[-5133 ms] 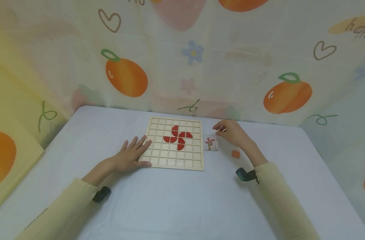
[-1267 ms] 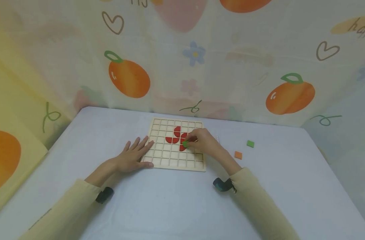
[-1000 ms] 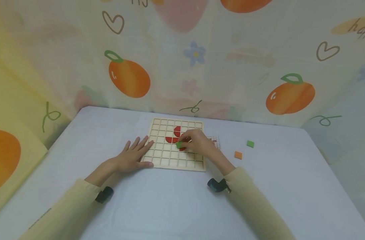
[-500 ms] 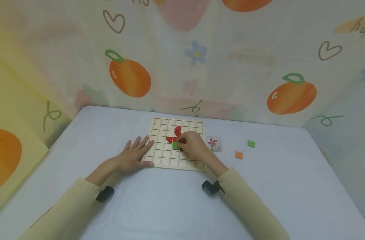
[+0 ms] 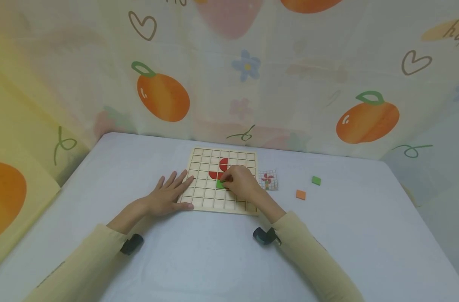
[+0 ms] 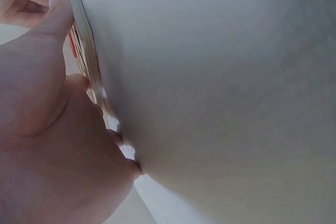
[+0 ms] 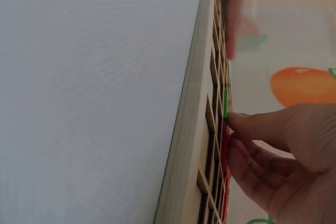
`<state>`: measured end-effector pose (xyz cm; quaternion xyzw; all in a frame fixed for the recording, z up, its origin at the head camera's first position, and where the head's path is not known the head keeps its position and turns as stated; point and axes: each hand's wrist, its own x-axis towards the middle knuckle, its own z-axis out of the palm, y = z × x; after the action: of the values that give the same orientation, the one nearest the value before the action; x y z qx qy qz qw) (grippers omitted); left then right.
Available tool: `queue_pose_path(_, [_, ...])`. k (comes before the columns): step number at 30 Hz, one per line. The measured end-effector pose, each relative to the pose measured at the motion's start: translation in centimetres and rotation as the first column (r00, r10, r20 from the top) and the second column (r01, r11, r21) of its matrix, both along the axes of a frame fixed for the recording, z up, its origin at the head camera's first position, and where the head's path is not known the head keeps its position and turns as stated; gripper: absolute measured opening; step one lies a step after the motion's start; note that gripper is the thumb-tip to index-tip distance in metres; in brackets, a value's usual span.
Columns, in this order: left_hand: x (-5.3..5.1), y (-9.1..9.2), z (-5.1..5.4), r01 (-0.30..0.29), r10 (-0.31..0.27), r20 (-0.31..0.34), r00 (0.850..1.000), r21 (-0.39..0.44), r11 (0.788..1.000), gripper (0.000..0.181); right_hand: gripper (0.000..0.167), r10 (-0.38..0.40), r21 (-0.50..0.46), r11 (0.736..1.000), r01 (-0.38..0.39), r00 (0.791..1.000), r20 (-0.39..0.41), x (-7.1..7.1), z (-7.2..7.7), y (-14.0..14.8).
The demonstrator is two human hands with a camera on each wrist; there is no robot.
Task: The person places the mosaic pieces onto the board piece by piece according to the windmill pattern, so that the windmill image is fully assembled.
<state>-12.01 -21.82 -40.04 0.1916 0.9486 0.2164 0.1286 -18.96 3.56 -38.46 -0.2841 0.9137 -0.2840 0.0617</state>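
A wooden grid board [image 5: 203, 202] lies on the white table, with red quarter-round pieces [image 5: 223, 165] set in its middle cells. My left hand [image 5: 162, 200] rests with spread fingers on the board's left edge. Over the board, my right hand [image 5: 241, 183] has its thumb and fingertips on the right side of a green square tile [image 5: 220, 184], just below the red pieces. In the right wrist view the green tile [image 7: 226, 102] is nearly level with the grid, with the thumb touching its edge. Fingers hide some red pieces.
Right of the board lies a small pattern card [image 5: 269, 180] showing a red pinwheel figure. Farther right are an orange square tile [image 5: 301, 194] and another green tile [image 5: 316, 180]. A printed cloth [image 5: 252, 109] hangs behind the table.
From beyond the card, my right hand has come left over the board with the green tile, which has shifted left and down into a cell below the red pieces. My left hand stays put.
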Motion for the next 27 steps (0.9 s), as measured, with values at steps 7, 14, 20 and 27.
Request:
queue_pose_path(7, [0.1,0.1,0.2,-0.004,0.004,0.003,1.000,-0.005,1.000,0.090,0.009,0.010,0.004,1.000,-0.010,1.000,0.005,0.0,0.3,0.2])
queue_pose_path(14, [0.2,0.1,0.3,-0.005,0.005,0.009,1.000,0.003,1.000,0.090,0.011,0.017,0.004,1.000,-0.016,1.000,-0.008,0.4,1.4,1.3])
queue_pose_path(20, [0.2,0.0,0.3,-0.003,0.003,0.007,1.000,0.005,1.000,0.090,0.012,0.048,0.028,0.999,-0.047,0.998,-0.029,0.3,2.1,3.4])
queue_pose_path(27, [0.2,0.1,0.4,0.004,-0.004,0.003,1.000,0.016,1.000,0.088,0.014,0.012,0.037,0.999,-0.012,1.000,-0.001,0.0,2.3,7.3])
